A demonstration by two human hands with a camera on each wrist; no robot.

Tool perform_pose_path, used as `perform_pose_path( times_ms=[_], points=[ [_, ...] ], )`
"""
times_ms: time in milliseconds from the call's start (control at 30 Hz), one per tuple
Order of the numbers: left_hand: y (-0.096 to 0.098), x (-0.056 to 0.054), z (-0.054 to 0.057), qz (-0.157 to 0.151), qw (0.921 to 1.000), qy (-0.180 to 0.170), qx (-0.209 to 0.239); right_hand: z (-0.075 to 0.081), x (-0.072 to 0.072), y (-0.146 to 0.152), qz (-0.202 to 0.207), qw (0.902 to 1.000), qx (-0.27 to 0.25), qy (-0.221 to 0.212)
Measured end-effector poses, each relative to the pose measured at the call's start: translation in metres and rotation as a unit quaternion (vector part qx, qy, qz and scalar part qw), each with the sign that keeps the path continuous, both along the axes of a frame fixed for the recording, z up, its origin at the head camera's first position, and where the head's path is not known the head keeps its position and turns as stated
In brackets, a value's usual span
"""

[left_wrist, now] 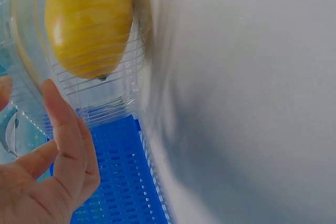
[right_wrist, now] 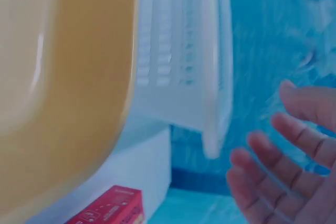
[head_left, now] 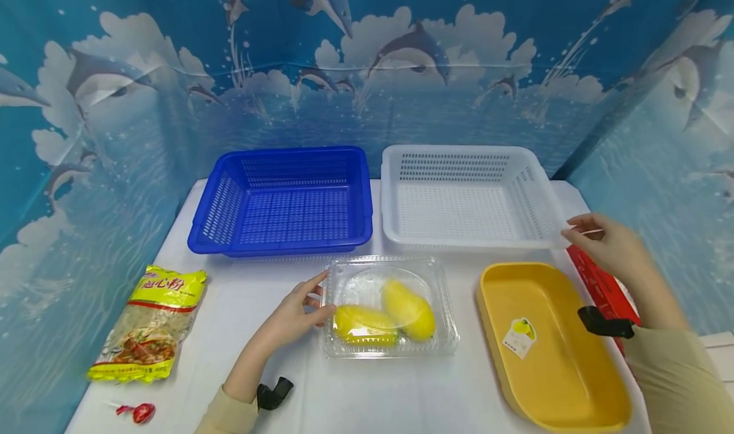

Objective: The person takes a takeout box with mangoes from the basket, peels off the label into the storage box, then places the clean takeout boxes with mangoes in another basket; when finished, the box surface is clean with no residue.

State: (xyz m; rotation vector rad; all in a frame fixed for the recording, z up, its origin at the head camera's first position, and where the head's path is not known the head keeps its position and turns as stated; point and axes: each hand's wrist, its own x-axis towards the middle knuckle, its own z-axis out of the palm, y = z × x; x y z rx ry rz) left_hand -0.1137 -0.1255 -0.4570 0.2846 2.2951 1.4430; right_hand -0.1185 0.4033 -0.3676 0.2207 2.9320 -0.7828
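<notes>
A clear plastic clamshell box [head_left: 390,268] with two yellow mango-like fruits [head_left: 408,308] inside sits at the middle of the table. My left hand [head_left: 295,316] is at its left side, thumb and index finger spread along the edge. In the left wrist view, the fingers [left_wrist: 68,140] are extended beside the box wall, with one yellow fruit showing through it. My right hand [head_left: 610,246] is by the front right corner of the white basket [head_left: 470,239]. The right wrist view shows its fingers [right_wrist: 283,166] loosely bent and apart from the basket, holding nothing.
A blue basket [head_left: 281,246] stands back left. The yellow tub [head_left: 550,357], with a fruit sticker [head_left: 520,337] inside, lies front right beside a red box [head_left: 602,287]. At left are a yellow food packet [head_left: 151,322] and a red lollipop [head_left: 143,413]. A dolphin-print curtain [head_left: 367,71] surrounds the table.
</notes>
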Motion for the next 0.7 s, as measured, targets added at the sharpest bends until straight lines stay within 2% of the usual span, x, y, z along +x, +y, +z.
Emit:
perform_pose_path(
  times_ms=[167, 367, 467, 567, 700],
  points=[
    [0.005, 0.002, -0.002, 0.034, 0.9991, 0.018, -0.017, -0.007, -0.025, 0.019, -0.033, 0.9978, -0.02, -0.055],
    [0.01, 0.002, -0.003, 0.043, 0.999, 0.01, -0.005, -0.021, -0.035, 0.03, -0.073, 0.9891, -0.09, -0.09],
    [0.009, 0.002, -0.001, 0.037, 0.9993, 0.003, 0.004, -0.024, -0.037, 0.031, -0.095, 0.985, -0.111, -0.091],
    [0.005, 0.002, 0.004, 0.02, 0.9993, -0.011, 0.031, -0.024, -0.04, 0.03, -0.111, 0.9808, -0.131, -0.092],
    [0.0, 0.002, 0.02, -0.016, 0.9981, -0.012, 0.058, -0.023, -0.042, 0.028, -0.116, 0.9779, -0.146, -0.095]
  ],
)
